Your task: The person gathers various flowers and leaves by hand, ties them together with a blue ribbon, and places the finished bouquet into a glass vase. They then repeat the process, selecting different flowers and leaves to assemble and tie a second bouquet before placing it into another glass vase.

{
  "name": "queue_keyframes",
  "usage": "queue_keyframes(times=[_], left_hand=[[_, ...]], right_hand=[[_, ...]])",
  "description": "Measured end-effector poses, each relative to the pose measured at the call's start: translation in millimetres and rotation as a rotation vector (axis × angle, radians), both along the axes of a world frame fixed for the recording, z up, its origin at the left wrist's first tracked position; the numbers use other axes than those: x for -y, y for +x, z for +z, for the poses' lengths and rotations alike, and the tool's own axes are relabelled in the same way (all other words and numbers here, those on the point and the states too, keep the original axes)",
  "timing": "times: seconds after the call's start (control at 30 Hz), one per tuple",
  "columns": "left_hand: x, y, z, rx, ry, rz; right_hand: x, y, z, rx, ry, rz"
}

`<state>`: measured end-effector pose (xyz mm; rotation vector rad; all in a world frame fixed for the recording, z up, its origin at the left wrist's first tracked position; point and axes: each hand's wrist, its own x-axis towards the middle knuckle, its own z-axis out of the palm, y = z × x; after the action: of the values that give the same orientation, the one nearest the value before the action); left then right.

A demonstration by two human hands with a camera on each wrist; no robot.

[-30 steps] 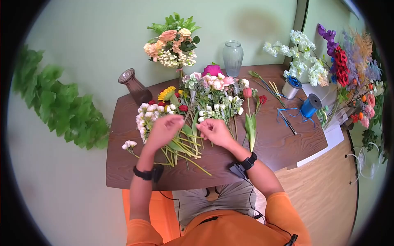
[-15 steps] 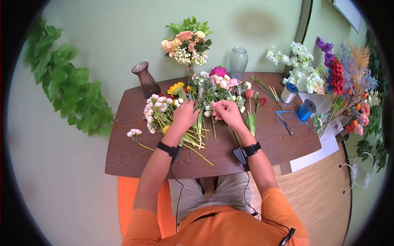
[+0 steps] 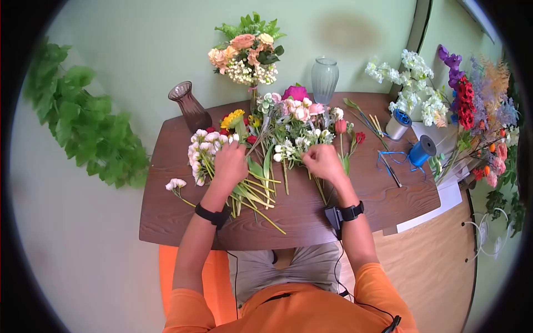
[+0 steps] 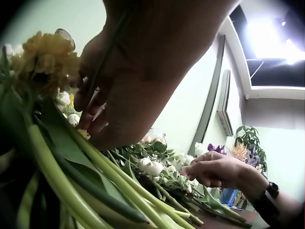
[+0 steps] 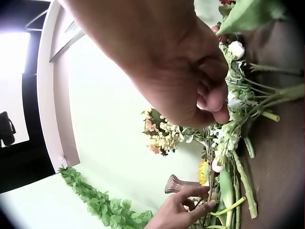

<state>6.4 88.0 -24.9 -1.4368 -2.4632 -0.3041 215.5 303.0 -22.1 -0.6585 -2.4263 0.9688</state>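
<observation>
My left hand (image 3: 230,165) is over the pale pink flowers (image 3: 202,147) at the left. Its thumb and fingers pinch thin grey-green stems (image 3: 256,143) that slant up toward the pile's middle; in the right wrist view the left hand (image 5: 178,212) is beside the stems and the sunflower (image 5: 203,172). My right hand (image 3: 325,162), fingers curled, is at the near edge of the white flowers (image 3: 286,150). From the right wrist view, the right hand (image 5: 190,81) has its thumb tip against the curled fingers; nothing clearly shows in them. Thick green stems (image 3: 258,202) lie below the left hand.
At the back are a brown glass vase (image 3: 191,108), a peach bouquet (image 3: 247,55) and a clear vase (image 3: 325,80). Ribbon spools, blue (image 3: 422,150) and silver (image 3: 398,125), stand right, near a dark pen-like stick (image 3: 391,169). A loose stem with pale blooms (image 3: 176,183) lies left.
My left hand has moved left and slightly down, and the thin stems lean over toward it. My right hand has shifted right, away from the left one.
</observation>
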Motion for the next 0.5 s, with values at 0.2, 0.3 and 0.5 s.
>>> queue_keyframes(times=[0.2, 0.3, 0.5], left_hand=[[-37.4, 14.7, 13.8, -0.139, 0.027, -0.065], [-56.4, -3.5, -4.5, 0.156, 0.01, 0.036], [-56.8, -12.9, -7.4, 0.326, 0.244, -0.071]], right_hand=[[-8.4, -3.1, -2.8, -0.16, -0.012, -0.181], [0.2, -7.6, -9.7, -0.213, -0.015, -0.146], [15.7, -10.7, -6.4, -0.262, -0.028, -0.088]])
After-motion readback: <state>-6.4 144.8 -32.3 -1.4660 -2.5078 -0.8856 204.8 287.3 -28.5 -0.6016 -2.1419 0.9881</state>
